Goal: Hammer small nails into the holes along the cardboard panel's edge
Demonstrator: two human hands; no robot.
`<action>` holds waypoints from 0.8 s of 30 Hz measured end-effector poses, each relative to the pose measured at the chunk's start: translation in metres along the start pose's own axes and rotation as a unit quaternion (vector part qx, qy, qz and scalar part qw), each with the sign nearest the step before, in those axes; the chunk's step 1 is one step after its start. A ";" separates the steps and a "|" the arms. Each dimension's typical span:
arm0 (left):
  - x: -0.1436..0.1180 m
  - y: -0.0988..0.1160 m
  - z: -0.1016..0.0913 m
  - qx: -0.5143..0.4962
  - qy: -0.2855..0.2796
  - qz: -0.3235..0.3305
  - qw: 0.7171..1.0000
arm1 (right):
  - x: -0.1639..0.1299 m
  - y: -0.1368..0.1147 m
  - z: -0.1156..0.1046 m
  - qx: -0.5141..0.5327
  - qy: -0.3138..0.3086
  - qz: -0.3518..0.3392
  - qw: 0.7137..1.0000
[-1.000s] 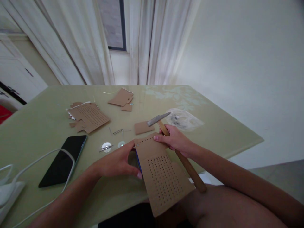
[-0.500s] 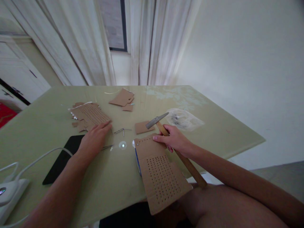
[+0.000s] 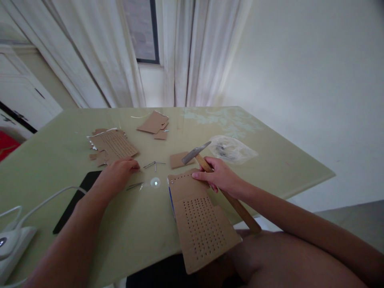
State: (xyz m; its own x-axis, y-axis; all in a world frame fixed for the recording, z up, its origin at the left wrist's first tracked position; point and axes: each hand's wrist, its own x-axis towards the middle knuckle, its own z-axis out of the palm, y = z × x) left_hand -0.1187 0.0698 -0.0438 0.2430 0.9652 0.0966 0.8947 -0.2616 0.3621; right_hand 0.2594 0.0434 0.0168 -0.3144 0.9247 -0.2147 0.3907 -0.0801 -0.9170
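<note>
My right hand is wrapped round the wooden handle of a hammer, its metal head pointing up and left. The thumb of that hand rests on the top edge of a cardboard piece punched with rows of holes. A small nail shows at the cardboard's upper left corner. My left hand is at the table with its fingers curled together; what they hold, if anything, is hidden. Loose nails lie just right of it, and more thin nails lie below its fingers.
Beyond my left hand lies a stack of torn, punched cardboard. Other cardboard scraps and a small piece lie farther in. A clear plastic bag is at right. A black flat object and a power strip with cables are at left.
My left hand has drawn back slightly toward me from the cardboard stack, and its stretched fingers have curled in. The right hand keeps its hold on the hammer.
</note>
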 end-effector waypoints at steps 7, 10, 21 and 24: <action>-0.002 0.004 0.002 -0.032 -0.004 0.034 0.999 | 0.000 -0.001 0.000 -0.011 0.005 0.004 1.000; 0.001 0.015 0.004 -0.065 0.002 0.043 0.997 | 0.001 0.000 0.000 0.002 -0.001 0.002 1.000; -0.019 0.107 0.001 -0.458 0.119 0.128 0.872 | 0.002 0.003 0.000 0.028 -0.014 -0.003 0.999; -0.020 0.110 0.002 -0.496 0.110 0.134 0.851 | 0.002 0.003 0.001 0.026 -0.013 -0.003 1.000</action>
State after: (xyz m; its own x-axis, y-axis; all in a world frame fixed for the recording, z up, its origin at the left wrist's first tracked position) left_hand -0.0241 0.0215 -0.0074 0.2139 0.8766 0.4311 0.0350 -0.4479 0.8934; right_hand 0.2593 0.0448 0.0129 -0.3400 0.9151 -0.2169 0.3428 -0.0942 -0.9347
